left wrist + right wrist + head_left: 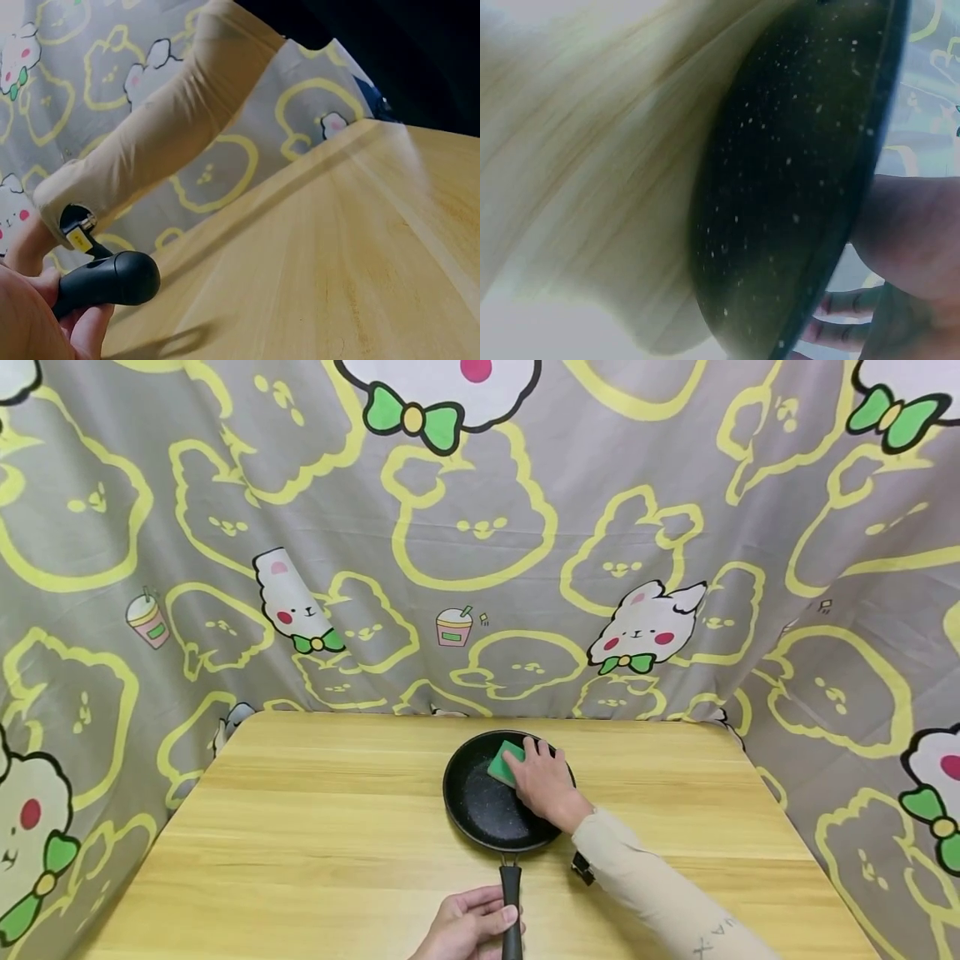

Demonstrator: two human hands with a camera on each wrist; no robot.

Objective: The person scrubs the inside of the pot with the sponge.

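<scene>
A black frying pan (487, 818) with a speckled inside is in the middle of the head view. My left hand (468, 922) grips its black handle (511, 893), thumb across the top. In the left wrist view the handle's rounded end (135, 277) sticks out of that hand (30, 319). My right hand (547, 781) reaches over the pan's right side and holds a green sponge (501, 770) against the inside, near the far rim. The right wrist view has the pan's speckled outer wall (780, 180) in front of part of the right hand (915, 247); the sponge is hidden there.
Below the pan is a light wooden table (300, 827). A grey curtain (337, 543) with cartoon animals hangs round its back and sides. The beige right sleeve (660, 885) crosses the table's right front, with a small black device (582, 867) at the wrist.
</scene>
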